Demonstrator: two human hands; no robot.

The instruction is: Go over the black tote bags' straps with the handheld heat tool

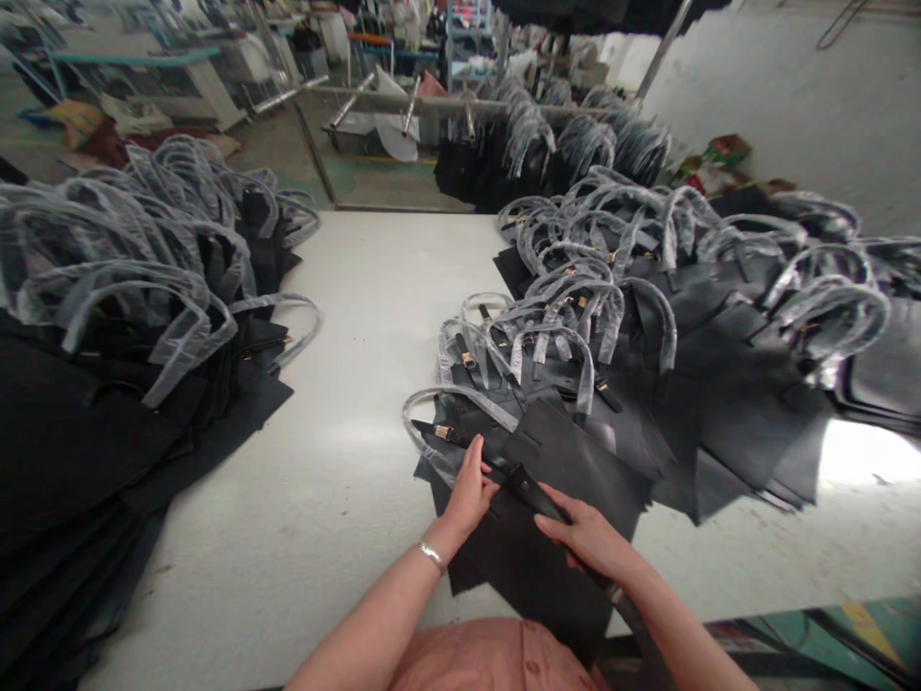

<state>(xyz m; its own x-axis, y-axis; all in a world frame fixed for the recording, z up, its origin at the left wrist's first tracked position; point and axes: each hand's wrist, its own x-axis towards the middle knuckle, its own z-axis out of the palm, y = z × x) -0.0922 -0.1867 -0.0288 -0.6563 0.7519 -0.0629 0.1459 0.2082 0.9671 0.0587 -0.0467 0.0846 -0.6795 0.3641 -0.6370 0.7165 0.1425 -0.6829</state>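
Note:
A long black strap (529, 491) runs diagonally over a flat black bag panel (539, 566) at the table's front. My right hand (590, 533) is wrapped round this strap, whose lower end trails past my wrist over the table edge. My left hand (471, 489) rests by the strap's upper part, thumb up and fingers curled against the black material; what it pinches is partly hidden. Just beyond it lies a gold-coloured buckle (444, 433) on a short black tab. A plastic-wrapped handle (460, 393) arches around that tab.
Black bag panels with plastic-wrapped handles (604, 317) are heaped on the right. Another tall stack (144, 384) stands at left. Between them shows the white tabletop (345, 461). Behind the table stands a metal rack (432, 99) with more wrapped handles hanging from it.

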